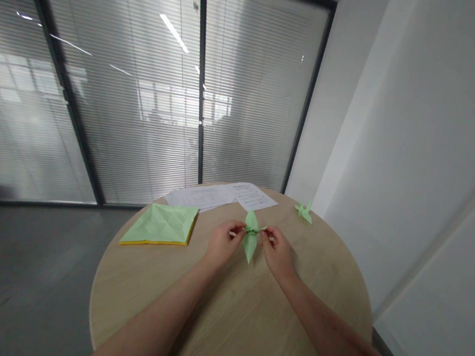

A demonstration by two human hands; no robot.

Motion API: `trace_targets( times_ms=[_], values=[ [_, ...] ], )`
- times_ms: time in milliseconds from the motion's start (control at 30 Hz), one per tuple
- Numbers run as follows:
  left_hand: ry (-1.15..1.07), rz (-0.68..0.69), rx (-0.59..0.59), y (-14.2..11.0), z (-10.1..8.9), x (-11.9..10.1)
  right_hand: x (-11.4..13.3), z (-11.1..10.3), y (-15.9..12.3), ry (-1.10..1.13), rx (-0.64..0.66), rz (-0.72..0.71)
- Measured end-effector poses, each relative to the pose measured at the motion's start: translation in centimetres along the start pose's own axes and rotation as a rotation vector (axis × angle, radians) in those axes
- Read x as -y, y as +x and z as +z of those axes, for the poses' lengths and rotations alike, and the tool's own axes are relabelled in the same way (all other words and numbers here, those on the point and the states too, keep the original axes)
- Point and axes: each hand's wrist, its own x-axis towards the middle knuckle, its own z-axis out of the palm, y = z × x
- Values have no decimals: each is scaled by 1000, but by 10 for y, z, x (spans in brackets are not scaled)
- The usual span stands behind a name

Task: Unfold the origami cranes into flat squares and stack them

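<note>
Between my two hands is a light green origami crane [250, 242], its two broad wings pointing away from me and toward me. My left hand [224, 242] pinches the narrow point on its left side. On the opposite side, my right hand [277, 251] grips the other narrow point between thumb and fingers. The crane is held over the middle of the round table; whether it touches the wood I cannot tell. A second green origami crane [304, 212] rests near the table's far right edge, apart from my hands.
A stack of creased green paper with a yellow edge [161, 223] lies at the left of the round wooden table [241, 327]. White sheets [205, 196], one printed [252, 196], lie at the back. Beyond are a glass partition with blinds [256, 89] and a white wall [439, 138] at right.
</note>
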Motion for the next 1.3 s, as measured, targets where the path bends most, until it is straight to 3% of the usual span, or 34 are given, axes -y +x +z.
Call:
trace_targets(
  times_ms=[267, 633, 933, 1300],
  values=[
    [15, 11, -19, 1, -2, 0, 20, -7, -3, -49, 50, -99],
    [-49, -15, 6, -3, 1, -5, 20, -7, -3, -34, 60, -122],
    [-12, -1, -30, -3, 3, -4, 14, -2, -3, 28, 50, -61],
    [27, 123, -58, -4, 2, -1, 2, 1, -1, 93, 77, 85]
  ],
)
